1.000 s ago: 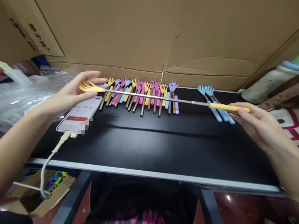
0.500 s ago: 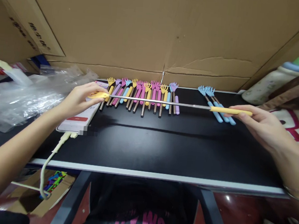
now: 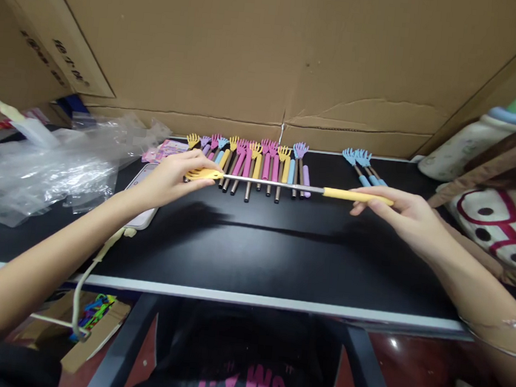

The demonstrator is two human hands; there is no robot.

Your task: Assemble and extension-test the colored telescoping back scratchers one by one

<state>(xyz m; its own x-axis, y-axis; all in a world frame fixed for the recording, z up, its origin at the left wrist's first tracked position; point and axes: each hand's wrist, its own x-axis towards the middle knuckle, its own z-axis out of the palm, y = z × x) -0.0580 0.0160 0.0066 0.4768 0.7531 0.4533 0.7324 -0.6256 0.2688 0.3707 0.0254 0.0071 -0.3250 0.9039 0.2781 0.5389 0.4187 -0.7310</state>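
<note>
I hold a yellow telescopic back scratcher (image 3: 277, 185) level above the black table (image 3: 253, 248). My left hand (image 3: 172, 176) is closed on its yellow claw head. My right hand (image 3: 402, 213) pinches its yellow handle (image 3: 353, 195). The metal rod between them is short. Behind it lies a row of several collapsed back scratchers (image 3: 252, 162) in yellow, pink, purple and blue. A few blue back scratchers (image 3: 363, 167) lie apart to the right, near my right hand.
A phone (image 3: 141, 200) on a white cable (image 3: 90, 275) lies under my left wrist. Crumpled clear plastic (image 3: 46, 167) fills the left. Cardboard walls (image 3: 271, 55) stand behind. A bag (image 3: 498, 204) sits at the right edge.
Both hands have come closer together and the scratcher's rod has shortened a great deal. My left hand went from open fingers at the claw to closed on it.
</note>
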